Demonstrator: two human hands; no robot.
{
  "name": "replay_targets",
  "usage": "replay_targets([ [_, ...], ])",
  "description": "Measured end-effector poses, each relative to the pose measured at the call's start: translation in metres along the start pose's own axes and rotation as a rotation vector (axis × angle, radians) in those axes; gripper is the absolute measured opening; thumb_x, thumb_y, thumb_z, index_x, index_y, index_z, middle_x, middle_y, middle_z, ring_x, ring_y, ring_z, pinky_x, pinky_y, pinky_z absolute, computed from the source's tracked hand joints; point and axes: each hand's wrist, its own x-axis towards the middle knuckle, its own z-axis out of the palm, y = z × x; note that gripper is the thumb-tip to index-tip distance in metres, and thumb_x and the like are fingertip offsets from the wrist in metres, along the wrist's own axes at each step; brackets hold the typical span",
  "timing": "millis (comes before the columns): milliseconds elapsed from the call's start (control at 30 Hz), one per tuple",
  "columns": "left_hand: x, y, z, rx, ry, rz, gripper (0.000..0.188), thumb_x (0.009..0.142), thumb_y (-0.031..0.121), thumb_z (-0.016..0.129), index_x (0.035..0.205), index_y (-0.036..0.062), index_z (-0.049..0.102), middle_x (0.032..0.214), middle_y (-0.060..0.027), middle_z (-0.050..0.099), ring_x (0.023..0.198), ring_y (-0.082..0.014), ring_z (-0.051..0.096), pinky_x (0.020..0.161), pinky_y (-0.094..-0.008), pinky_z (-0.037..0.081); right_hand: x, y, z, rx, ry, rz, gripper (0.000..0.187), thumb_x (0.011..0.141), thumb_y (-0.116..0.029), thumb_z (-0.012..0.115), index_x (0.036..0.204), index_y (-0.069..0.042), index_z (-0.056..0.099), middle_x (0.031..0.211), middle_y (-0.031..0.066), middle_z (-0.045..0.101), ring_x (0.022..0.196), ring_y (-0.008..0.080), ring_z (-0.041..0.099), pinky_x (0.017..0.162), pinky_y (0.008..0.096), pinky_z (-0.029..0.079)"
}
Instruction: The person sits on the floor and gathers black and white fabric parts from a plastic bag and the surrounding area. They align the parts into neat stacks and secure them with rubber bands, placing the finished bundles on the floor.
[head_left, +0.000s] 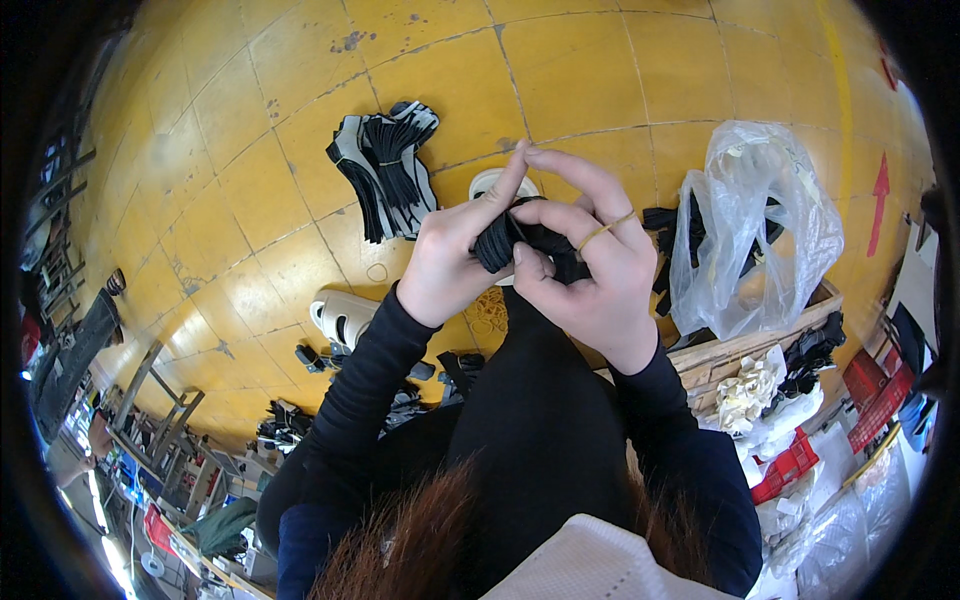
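Note:
In front of my lap, both hands meet around a small bundle of black ribbed fabric strips (495, 246). My left hand (446, 258) is closed around the bundle's left side, its thumb pointing up and away. My right hand (612, 275), with a thin yellow band round one finger, pinches the right side. The two hands' fingertips touch above the bundle, whose far end is partly hidden by the fingers. Beyond my left hand, a tied stack of black and grey fabric pieces (386, 170) lies on the yellow tiled floor (480, 80).
A clear plastic bag (750, 225) with black pieces stands at the right, beside a wooden crate (715, 362). Yellow rubber bands (487, 314) lie heaped between my legs. One pale clog (342, 318) is at the left. Red baskets (787, 467) and plastic bags crowd the lower right.

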Motion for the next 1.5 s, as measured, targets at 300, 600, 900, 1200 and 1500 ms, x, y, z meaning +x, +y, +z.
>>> replay_targets([
  [300,-0.001,0.003,-0.001,0.049,0.042,0.023,0.080,0.067,0.000,0.074,0.141,0.0067,0.042,0.095,-0.0174,0.064,0.071,-0.0262,0.064,0.068,-0.0307,0.051,-0.003,0.004,0.006,-0.038,0.039,-0.067,0.022,0.065,0.005,0.067,0.087,0.001,0.065,0.113,0.0160,0.063,0.092,0.0266,0.066,0.075,0.0310,0.053],
  [600,0.000,0.008,-0.001,0.048,0.035,0.068,0.081,0.070,0.004,0.076,0.142,0.0054,0.039,0.079,-0.0140,0.060,0.065,-0.0245,0.060,0.064,-0.0298,0.050,0.001,0.002,0.003,0.085,0.078,-0.038,0.020,0.068,0.006,0.067,0.086,-0.003,0.064,0.113,0.0146,0.062,0.082,0.0215,0.065,0.068,0.0281,0.051],
  [900,-0.002,0.002,-0.001,0.036,0.005,0.063,0.092,0.066,0.008,0.081,0.145,0.0081,0.034,0.075,-0.0108,0.060,0.064,-0.0240,0.060,0.062,-0.0310,0.049,0.000,0.003,-0.002,0.100,0.015,-0.014,0.022,0.069,0.005,0.067,0.088,-0.005,0.068,0.119,0.0124,0.059,0.075,0.0188,0.063,0.063,0.0261,0.051],
  [1200,-0.003,0.001,-0.004,0.020,-0.027,0.024,0.096,0.064,0.011,0.082,0.146,0.0094,0.032,0.074,-0.0124,0.060,0.064,-0.0260,0.061,0.062,-0.0329,0.049,0.001,0.003,-0.008,0.187,-0.059,0.088,0.023,0.068,-0.007,0.078,0.088,-0.003,0.069,0.123,0.0127,0.057,0.084,0.0183,0.062,0.070,0.0272,0.050],
  [1500,-0.002,0.000,-0.003,0.016,-0.017,0.072,0.099,0.062,0.010,0.083,0.146,0.0095,0.032,0.081,-0.0132,0.063,0.068,-0.0270,0.063,0.064,-0.0335,0.050,0.002,0.006,-0.007,0.173,-0.036,0.087,0.020,0.069,-0.003,0.074,0.088,-0.004,0.068,0.122,0.0125,0.057,0.090,0.0192,0.062,0.074,0.0281,0.050],
])
